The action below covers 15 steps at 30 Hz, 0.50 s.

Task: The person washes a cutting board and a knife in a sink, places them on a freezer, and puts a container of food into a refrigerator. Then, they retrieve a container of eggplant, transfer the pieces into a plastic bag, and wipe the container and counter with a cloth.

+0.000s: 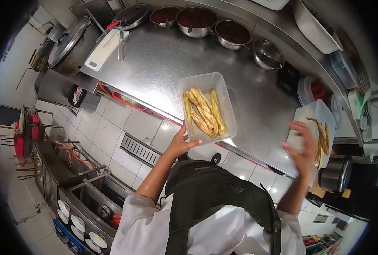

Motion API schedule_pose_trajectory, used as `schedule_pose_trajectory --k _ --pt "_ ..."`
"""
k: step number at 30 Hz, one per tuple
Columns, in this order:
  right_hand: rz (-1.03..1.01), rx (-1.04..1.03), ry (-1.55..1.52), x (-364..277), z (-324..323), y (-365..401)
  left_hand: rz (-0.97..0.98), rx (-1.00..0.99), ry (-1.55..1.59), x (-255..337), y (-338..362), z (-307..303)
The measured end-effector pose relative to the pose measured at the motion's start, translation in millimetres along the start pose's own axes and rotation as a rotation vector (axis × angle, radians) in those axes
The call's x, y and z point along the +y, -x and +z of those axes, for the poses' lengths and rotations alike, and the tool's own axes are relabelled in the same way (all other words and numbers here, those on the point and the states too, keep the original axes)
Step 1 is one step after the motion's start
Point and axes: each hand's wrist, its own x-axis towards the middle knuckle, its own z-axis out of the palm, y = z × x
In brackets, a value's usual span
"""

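Observation:
My left hand (181,143) grips the near left corner of a clear plastic container (226,97), thumb over the rim. Several long, yellow-brown, wrinkled pieces (203,111) that look like cooked eggplants lie inside it. The container is at the front edge of the steel table. Off to the right, my right hand (301,148) is slightly blurred, its fingers apart and nothing seen in them. It is nearest to a second pale plastic container (302,114), where a few more brownish strips (323,138) lie. Part of that container is hidden behind the hand.
Metal bowls of dark red sauce (196,18) line the back of the steel table (155,63), beside a bowl with a utensil (268,54). A white cutting board (106,49) lies at the left near a large lidded pot (70,44). A shelf (278,25) overhangs the back.

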Motion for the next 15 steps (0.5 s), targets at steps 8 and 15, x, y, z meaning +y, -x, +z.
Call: schedule_pose_trajectory --k 8,15 --pt "0.253 -0.68 0.55 0.2 253.8 -81.6 0.105 0.031 -0.009 -5.8 -2.5 -2.3" --pt "0.433 -0.833 0.777 -10.0 273.7 -83.3 0.249 0.114 -0.055 -22.8 -7.0 -3.6"
